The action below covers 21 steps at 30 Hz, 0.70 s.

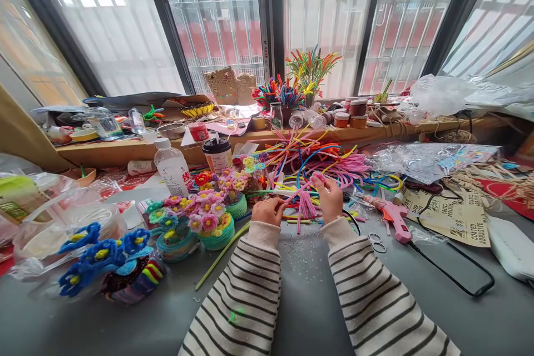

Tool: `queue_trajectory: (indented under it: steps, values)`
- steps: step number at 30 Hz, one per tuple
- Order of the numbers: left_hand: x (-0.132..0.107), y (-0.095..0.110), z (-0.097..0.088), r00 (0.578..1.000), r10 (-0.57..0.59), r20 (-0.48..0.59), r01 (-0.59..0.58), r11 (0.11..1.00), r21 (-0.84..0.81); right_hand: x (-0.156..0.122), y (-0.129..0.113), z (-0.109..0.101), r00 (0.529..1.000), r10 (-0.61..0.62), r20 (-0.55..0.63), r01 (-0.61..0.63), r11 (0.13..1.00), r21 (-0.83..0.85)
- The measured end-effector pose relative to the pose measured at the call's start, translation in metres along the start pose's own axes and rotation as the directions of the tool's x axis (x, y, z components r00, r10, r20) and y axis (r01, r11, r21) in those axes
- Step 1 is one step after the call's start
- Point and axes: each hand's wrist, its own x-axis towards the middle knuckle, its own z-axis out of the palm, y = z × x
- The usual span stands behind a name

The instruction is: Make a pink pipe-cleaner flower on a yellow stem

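Note:
A pink pipe cleaner (299,196) runs between my two hands above the grey table. My left hand (268,211) pinches its lower end, fingers closed. At its upper end my right hand (328,197) has closed fingers around a pink fuzzy part. Just below and between the hands lie short pink pipe cleaner pieces (307,206). Behind them spreads a heap of loose pipe cleaners (321,158) in pink, yellow, blue and orange. Left of my left hand stands a teal pot of pink pipe cleaner flowers (214,231).
A pink glue gun (394,217) with a black cable lies right of my hands, beside scissors (377,242) and sandpaper sheets (454,222). Leftward are a plastic bottle (172,169), a lidded cup (217,154) and a blue flower pot (136,281). A cluttered windowsill (246,136) runs behind.

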Motion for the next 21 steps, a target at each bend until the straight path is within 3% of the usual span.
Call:
queue_trajectory:
  steps: [5, 9, 12, 17, 21]
  values:
    - [-0.001, 0.0, -0.001, 1.0, -0.019, 0.012, 0.019, 0.999, 0.026, 0.004, 0.012, 0.0, 0.996, 0.038, -0.086, -0.025, 0.988, 0.154]
    - [0.0, 0.0, -0.006, 0.987, -0.038, -0.157, 0.023, 0.995, -0.099, 0.004, 0.011, -0.001, 0.997, 0.066, -0.044, -0.057, 0.982, 0.178]
    - [0.0, 0.001, -0.007, 0.967, -0.036, -0.251, -0.019, 0.977, -0.211, 0.0, 0.001, 0.0, 0.997, 0.038, 0.065, -0.046, 0.991, 0.128]
    - [-0.003, 0.005, -0.002, 0.991, 0.05, -0.127, -0.084, 0.958, -0.276, -0.011, -0.015, 0.005, 0.931, -0.065, 0.359, 0.018, 0.991, 0.133]
    - [-0.005, 0.008, -0.001, 1.0, -0.009, 0.021, 0.015, 0.949, -0.314, -0.015, -0.017, 0.008, 0.877, -0.095, 0.472, 0.006, 0.982, 0.187]
